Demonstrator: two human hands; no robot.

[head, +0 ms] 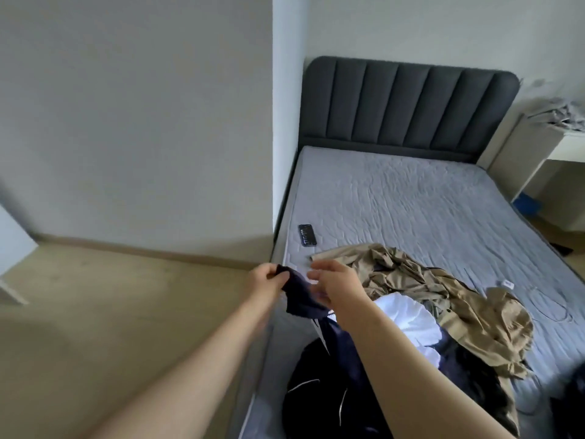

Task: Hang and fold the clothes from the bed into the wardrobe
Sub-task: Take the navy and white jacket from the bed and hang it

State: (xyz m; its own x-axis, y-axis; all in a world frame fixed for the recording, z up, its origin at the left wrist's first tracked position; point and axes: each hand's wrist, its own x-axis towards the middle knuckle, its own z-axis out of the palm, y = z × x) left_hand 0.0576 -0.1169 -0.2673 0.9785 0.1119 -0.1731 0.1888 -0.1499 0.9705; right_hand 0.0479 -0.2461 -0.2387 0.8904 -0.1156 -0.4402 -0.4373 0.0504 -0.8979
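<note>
I see the left hand [267, 277] pinching the top edge of a navy garment [299, 296], with thumb and fingers curled over a bunched corner. The cloth is dark, soft and crumpled. It hangs from that grip above the near left edge of the bed [411, 201] and trails down into the heap of clothes below. The right hand [335, 280] is just beside the same fold with its fingers loosely bent. Its lower fingertips are blurred against the fabric, so I cannot tell whether it grips the cloth or only brushes it. Under both forearms lies a black garment [316, 394] with thin white piping, and a white garment [408, 318] shows next to it. A large tan garment [443, 289] is spread in loose folds across the mattress to the right, partly covering the others. A phone [307, 235] lies face up near the bed's left edge, just beyond the tan cloth. A small white plug [508, 283] and a thin white cable [552, 305] rest on the grey quilted cover to the right. The dark padded headboard [408, 106] stands against the wall. At the far right a pale desk [566, 147] carries a rumpled grey cloth [560, 112].
</note>
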